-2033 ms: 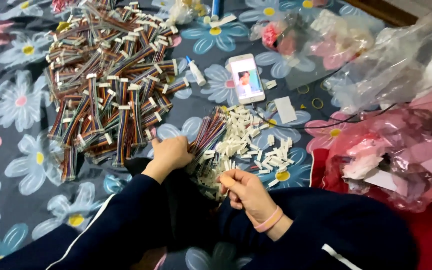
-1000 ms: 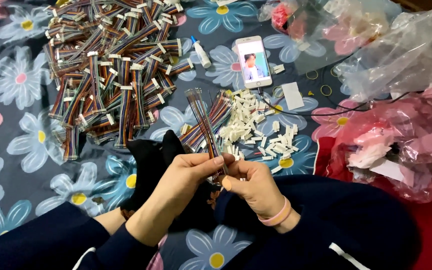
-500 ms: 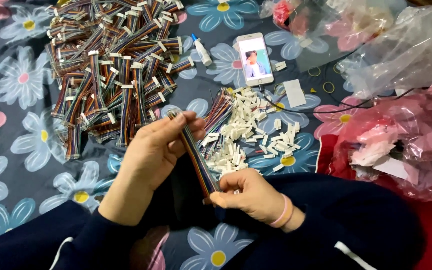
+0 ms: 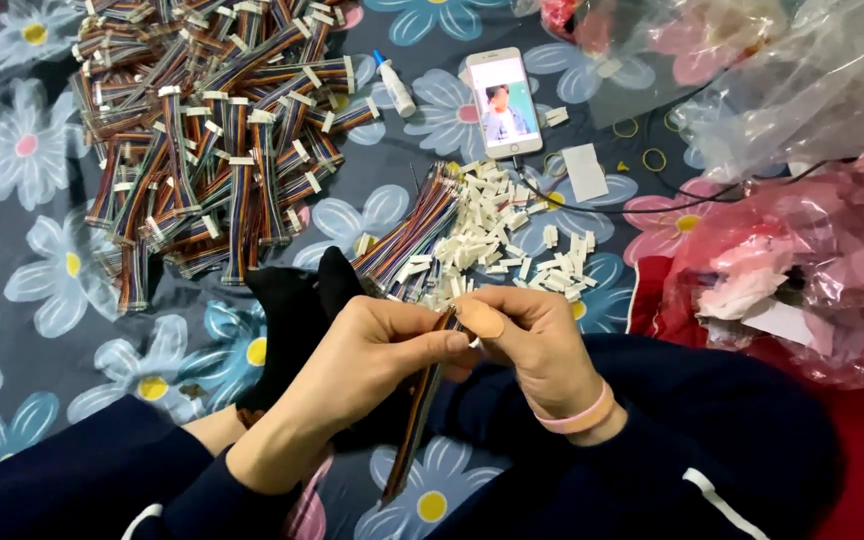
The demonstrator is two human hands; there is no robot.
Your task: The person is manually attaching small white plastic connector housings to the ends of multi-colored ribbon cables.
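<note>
A white phone (image 4: 505, 102) lies far in the middle on the flowered cloth, and its bright screen shows a small picture. Just right of it lies a blank white label (image 4: 585, 171). On the right are clear plastic bags (image 4: 802, 80) and a pink bag (image 4: 812, 270).

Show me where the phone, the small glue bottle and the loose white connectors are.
phone (image 4: 504, 102), head view, middle of its lit screen.
small glue bottle (image 4: 395, 89), head view, middle of its white body.
loose white connectors (image 4: 497, 235), head view, centre of the heap.
</note>
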